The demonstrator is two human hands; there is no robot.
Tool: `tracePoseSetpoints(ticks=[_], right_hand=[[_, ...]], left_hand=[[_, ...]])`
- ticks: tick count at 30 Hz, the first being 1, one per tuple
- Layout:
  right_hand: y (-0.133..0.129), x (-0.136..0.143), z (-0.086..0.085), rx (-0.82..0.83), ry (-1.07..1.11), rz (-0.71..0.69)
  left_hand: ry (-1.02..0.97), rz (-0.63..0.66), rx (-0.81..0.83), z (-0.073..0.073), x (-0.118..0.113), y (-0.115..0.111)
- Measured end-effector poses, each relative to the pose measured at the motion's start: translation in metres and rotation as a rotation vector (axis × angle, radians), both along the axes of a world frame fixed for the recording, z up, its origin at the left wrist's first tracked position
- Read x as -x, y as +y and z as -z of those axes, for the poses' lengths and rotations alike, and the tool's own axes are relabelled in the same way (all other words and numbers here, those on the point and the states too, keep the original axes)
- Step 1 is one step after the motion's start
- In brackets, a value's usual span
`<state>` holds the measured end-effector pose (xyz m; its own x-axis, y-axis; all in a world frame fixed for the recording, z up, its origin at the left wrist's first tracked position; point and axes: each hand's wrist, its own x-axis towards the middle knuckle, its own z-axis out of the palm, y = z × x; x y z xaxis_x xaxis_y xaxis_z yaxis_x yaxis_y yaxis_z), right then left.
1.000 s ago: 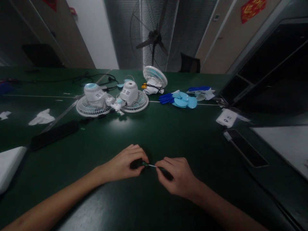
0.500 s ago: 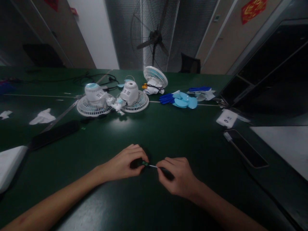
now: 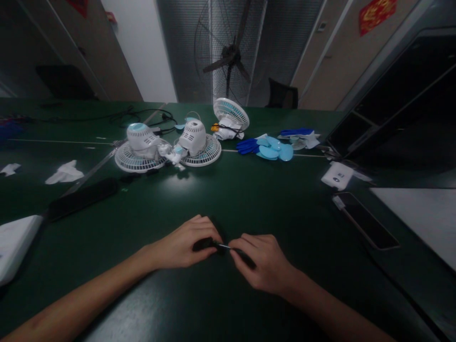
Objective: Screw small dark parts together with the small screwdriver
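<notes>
In the head view, my left hand is closed in a pinch. Between its thumb and fingertips sits a small dark green piece, which looks like a circuit board and is mostly covered by the fingers. My right hand grips a screwdriver by its dark handle. The thin metal shaft points left, and its tip meets the green piece or lies right beside it; I cannot tell which. Both hands are low over the dark green table, close together.
White fans lie at the back, one tilted. Blue gloves and light blue fan blades are right of them. A phone and a small white box lie right; a dark long case and white box left.
The green piece has turned and shows less of its face between my left fingers. My right fingers have slid slightly left along the screwdriver, nearer the left hand.
</notes>
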<state>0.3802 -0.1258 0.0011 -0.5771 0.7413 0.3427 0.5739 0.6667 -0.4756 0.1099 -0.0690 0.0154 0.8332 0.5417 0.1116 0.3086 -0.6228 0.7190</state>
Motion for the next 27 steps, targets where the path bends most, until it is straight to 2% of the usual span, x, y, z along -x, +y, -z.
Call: tracePoseSetpoints(ticks=[7, 12, 16, 23, 27], right_hand=[[-0.0015, 0.0003, 0.0015, 0.018, -0.039, 0.010], [0.0007, -0.0004, 0.0025, 0.000, 0.043, 0.087], [0.0004, -0.0017, 0.0002, 0.016, 0.096, 0.095], [0.0011, -0.0027, -0.0029, 0.038, 0.194, 0.119], [0.0010, -0.0026, -0.0044, 0.039, 0.189, 0.120]], left_hand=[[0.016, -0.002, 0.022, -0.0032, -0.0001, -0.0013], [0.000, -0.020, 0.050, -0.0022, 0.0007, -0.0014], [-0.035, -0.046, 0.043, 0.0007, 0.0009, -0.0013], [0.018, -0.092, -0.046, -0.0016, -0.0005, -0.0029], [0.054, -0.075, -0.165, 0.0010, 0.0001, -0.0036]])
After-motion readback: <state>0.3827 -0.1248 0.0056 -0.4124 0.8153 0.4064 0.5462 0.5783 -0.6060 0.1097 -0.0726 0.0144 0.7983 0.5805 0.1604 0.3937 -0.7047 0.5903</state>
